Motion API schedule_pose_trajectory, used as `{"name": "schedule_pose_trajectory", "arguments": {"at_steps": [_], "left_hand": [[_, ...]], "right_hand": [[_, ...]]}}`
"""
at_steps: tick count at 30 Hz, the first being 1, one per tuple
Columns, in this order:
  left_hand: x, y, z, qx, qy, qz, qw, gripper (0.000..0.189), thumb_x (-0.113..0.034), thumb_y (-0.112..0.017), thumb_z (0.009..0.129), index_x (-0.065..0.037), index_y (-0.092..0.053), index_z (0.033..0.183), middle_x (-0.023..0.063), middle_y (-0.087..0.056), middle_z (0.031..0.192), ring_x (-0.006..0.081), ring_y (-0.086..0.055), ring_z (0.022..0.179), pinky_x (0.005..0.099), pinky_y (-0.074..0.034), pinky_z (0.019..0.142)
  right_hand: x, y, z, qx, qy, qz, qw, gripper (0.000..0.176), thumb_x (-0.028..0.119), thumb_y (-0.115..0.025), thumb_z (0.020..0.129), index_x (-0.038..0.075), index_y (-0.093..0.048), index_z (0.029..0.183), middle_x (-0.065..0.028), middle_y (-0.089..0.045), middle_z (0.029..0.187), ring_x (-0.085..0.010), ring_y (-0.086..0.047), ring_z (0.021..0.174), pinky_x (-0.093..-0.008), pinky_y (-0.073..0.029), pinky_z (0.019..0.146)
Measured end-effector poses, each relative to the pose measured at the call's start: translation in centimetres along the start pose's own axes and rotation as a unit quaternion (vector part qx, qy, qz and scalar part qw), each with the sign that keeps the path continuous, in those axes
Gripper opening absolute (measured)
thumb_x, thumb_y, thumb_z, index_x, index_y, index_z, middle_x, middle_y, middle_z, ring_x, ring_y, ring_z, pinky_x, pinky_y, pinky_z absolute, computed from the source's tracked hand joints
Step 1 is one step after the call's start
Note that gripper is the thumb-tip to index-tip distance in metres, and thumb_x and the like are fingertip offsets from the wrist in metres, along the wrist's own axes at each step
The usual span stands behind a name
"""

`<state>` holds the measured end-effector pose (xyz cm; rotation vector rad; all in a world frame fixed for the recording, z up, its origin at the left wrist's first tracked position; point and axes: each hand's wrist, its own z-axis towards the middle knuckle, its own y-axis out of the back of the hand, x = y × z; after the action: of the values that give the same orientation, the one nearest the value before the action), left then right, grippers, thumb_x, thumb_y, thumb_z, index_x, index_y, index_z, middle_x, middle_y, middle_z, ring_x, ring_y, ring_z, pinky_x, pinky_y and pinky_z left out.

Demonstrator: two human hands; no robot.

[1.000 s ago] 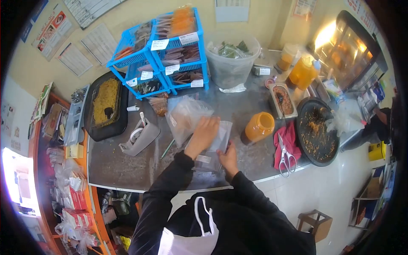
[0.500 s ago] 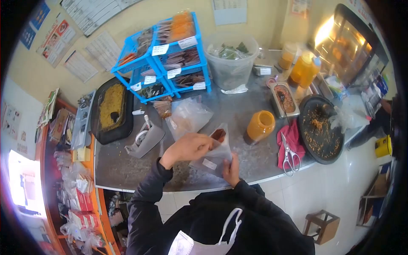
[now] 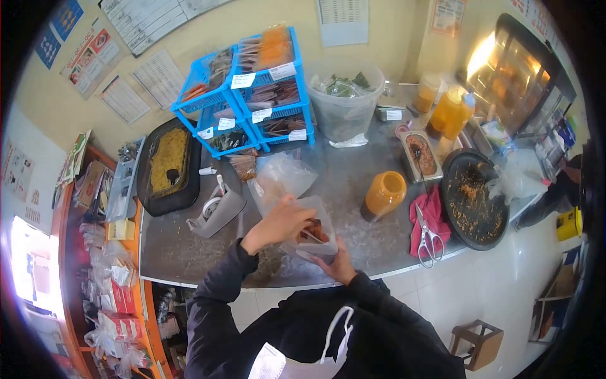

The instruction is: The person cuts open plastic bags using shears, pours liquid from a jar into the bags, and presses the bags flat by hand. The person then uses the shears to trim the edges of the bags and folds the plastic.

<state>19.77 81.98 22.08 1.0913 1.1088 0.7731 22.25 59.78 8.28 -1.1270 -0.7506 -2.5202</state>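
Over the front of the metal table, my hands have hold of a translucent plastic bag (image 3: 315, 207) with its mouth spread wide. Reddish-brown food pieces (image 3: 314, 232) show inside it. My left hand (image 3: 278, 224) grips the bag's left edge, its fingers bent at the rim. My right hand (image 3: 342, 264) clasps the lower right side, with the thumb against the plastic; its other fingers are partly hidden. Just behind my left hand lies a pile of clear plastic bags (image 3: 284, 174). An orange-brown sauce jar (image 3: 385, 194) stands to the right of the bag.
A tape dispenser (image 3: 218, 211) and a black tray of yellow food (image 3: 167, 161) are at left. Blue stacked baskets (image 3: 240, 101) and a translucent bucket (image 3: 346, 110) stand behind. Rightward are scissors (image 3: 429, 240) on a red cloth (image 3: 420, 211) and a dark round dish (image 3: 476, 221).
The bag's mouth has opened wider and tipped toward me, so more of the food inside shows. My left hand has shifted slightly right, my right hand slightly down.
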Motion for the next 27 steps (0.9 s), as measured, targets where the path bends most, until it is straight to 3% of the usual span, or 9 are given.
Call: {"name": "schedule_pose_trajectory", "arguments": {"at_steps": [2,5,9,11,13,17,18,22,27], "left_hand": [[-0.4,1.6,-0.9,-0.05,-0.011,-0.054,0.997,0.011,-0.017,-0.064,0.088,-0.012,-0.064,0.099,0.0062,-0.061,0.076,0.0258,-0.056,0.081,0.0375,-0.034,0.086],[-1.6,4.5,-1.8,-0.07,0.017,-0.109,0.991,0.009,-0.017,-0.064,0.09,-0.009,-0.065,0.095,0.0093,-0.059,0.072,0.0277,-0.056,0.073,0.0379,-0.035,0.084],[-2.5,7.0,-3.1,-0.173,0.052,-0.207,0.962,0.012,-0.016,-0.063,0.092,-0.005,-0.067,0.09,0.0089,-0.06,0.073,0.0223,-0.055,0.069,0.0338,-0.038,0.075],[-1.9,8.3,-4.3,-0.29,0.141,-0.332,0.886,0.016,-0.017,-0.063,0.094,-0.003,-0.067,0.088,0.004,-0.064,0.079,0.0137,-0.054,0.071,0.0278,-0.04,0.066],[-0.6,11.0,-6.1,-0.361,0.113,-0.495,0.782,0.019,-0.02,-0.063,0.096,-0.002,-0.063,0.091,0.001,-0.065,0.089,0.008,-0.058,0.078,0.024,-0.046,0.07],[-1.6,15.2,-8.5,-0.569,0.02,-0.571,0.592,0.032,-0.018,-0.052,0.101,0.002,-0.053,0.126,0.0144,-0.065,0.109,0.0234,-0.067,0.093,0.0357,-0.056,0.08],[-3.7,17.6,-8.0,-0.51,-0.054,-0.576,0.637,0.035,-0.016,-0.049,0.102,0.002,-0.048,0.133,0.0153,-0.063,0.118,0.0249,-0.066,0.1,0.0372,-0.056,0.084],[-6.7,20.4,-8.4,-0.525,0.053,-0.519,0.672,0.034,-0.018,-0.045,0.104,0.001,-0.047,0.133,0.0145,-0.064,0.119,0.0231,-0.066,0.105,0.0363,-0.055,0.087],[-4.8,16.7,-9.4,-0.416,0.177,-0.569,0.687,0.032,-0.017,-0.044,0.105,0.002,-0.049,0.129,0.0151,-0.065,0.117,0.0213,-0.066,0.106,0.0353,-0.055,0.089]], "right_hand": [[-0.7,0.2,-0.7,0.051,-0.1,0.011,0.994,0.083,0.013,-0.082,0.078,0.004,-0.029,0.141,-0.0267,-0.056,0.124,-0.0403,-0.061,0.111,-0.0426,-0.051,0.091],[-0.8,0.5,-0.1,0.083,-0.104,0.045,0.99,0.086,0.014,-0.08,0.08,0.007,-0.024,0.145,-0.0284,-0.055,0.126,-0.0417,-0.063,0.109,-0.044,-0.053,0.088],[-0.5,0.6,-0.4,0.175,-0.183,0.074,0.965,0.066,0.017,-0.075,0.085,0.008,-0.038,0.139,-0.024,-0.064,0.11,-0.0385,-0.068,0.097,-0.0437,-0.054,0.082],[-2.6,-0.1,-3.0,0.219,-0.157,0.032,0.963,0.049,0.017,-0.071,0.088,0.006,-0.05,0.131,-0.0205,-0.068,0.097,-0.0345,-0.07,0.088,-0.0418,-0.055,0.078],[-3.1,-0.2,-3.9,0.163,-0.178,0.075,0.967,0.036,0.015,-0.069,0.088,0.004,-0.058,0.12,-0.0155,-0.069,0.088,-0.0275,-0.07,0.08,-0.0389,-0.054,0.074],[-5.1,-1.3,-3.3,0.013,-0.322,0.158,0.933,0.023,0.014,-0.068,0.088,0.001,-0.065,0.107,-0.0083,-0.07,0.083,-0.017,-0.066,0.074,-0.0334,-0.053,0.07],[-5.6,-1.5,-2.2,-0.003,-0.357,0.183,0.916,0.024,0.014,-0.069,0.087,0.0,-0.064,0.107,-0.0075,-0.069,0.083,-0.0162,-0.066,0.074,-0.0328,-0.053,0.069],[-8.3,-3.0,4.0,-0.04,-0.404,0.243,0.881,0.044,0.023,-0.071,0.087,-0.006,-0.056,0.117,-0.0123,-0.067,0.101,-0.0191,-0.065,0.089,-0.0319,-0.052,0.077],[-4.1,-2.1,9.1,-0.019,-0.406,-0.076,0.911,0.085,0.032,-0.073,0.087,-0.014,-0.025,0.141,-0.0309,-0.04,0.137,-0.0343,-0.043,0.128,-0.0429,-0.036,0.105]]}}
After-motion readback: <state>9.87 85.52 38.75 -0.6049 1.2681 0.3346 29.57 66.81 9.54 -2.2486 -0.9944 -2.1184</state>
